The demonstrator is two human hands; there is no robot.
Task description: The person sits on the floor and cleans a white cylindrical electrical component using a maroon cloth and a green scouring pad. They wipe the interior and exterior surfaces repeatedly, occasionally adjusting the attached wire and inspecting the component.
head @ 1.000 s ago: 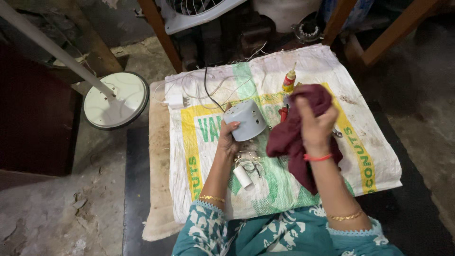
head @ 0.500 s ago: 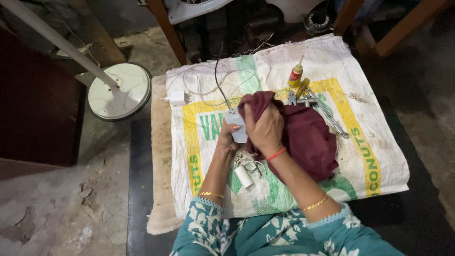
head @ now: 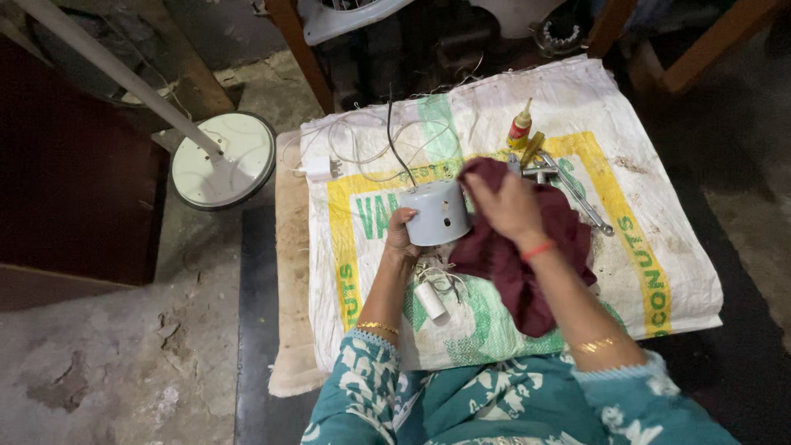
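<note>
The left hand [head: 401, 239] is gripping the grey motor housing [head: 437, 213], fingers clamped to steady it, while the right hand [head: 507, 206] is pressing a bunched maroon cloth [head: 527, 264] against its side.

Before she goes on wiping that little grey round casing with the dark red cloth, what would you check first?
1. Left hand has a firm grip on the grey casing: ok.
2. Right hand holds the maroon cloth: ok.
3. Black wire free of the cloth: ok.
4. Small white cylinder on its wires lies clear on the woven sack: ok.
5. Metal tools clear of the cloth: not ok, cloth overlaps them.
6. Casing clean inside: cannot tell.
</note>
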